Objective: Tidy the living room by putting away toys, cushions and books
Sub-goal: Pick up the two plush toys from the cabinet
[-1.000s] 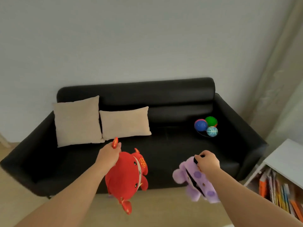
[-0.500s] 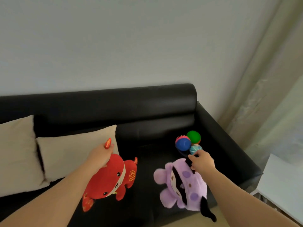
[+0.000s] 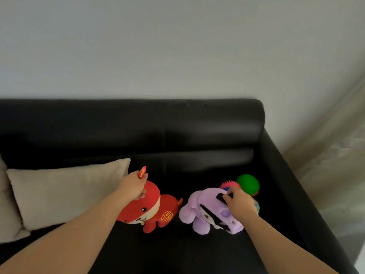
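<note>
A red plush toy (image 3: 153,209) with gold embroidery rests on the seat of the black sofa (image 3: 197,135). My left hand (image 3: 133,186) grips it by an orange-tipped horn at its top. Beside it, to the right, a purple plush toy (image 3: 205,211) sits on the seat, and my right hand (image 3: 240,202) pinches a black part on its top. Just behind the purple toy lie spiky balls: a green one (image 3: 248,183), a pink-and-blue one (image 3: 229,184), and a pale one mostly hidden by my right hand.
A beige cushion (image 3: 65,192) leans against the sofa back to the left of the red toy, with another cushion's edge (image 3: 6,214) at the far left. The sofa's right armrest (image 3: 296,186) runs along the right, with a pale curtain (image 3: 335,155) beyond it.
Both hands have lowered the plush toys from in front of the sofa onto its seat. The view has moved closer and to the right.
</note>
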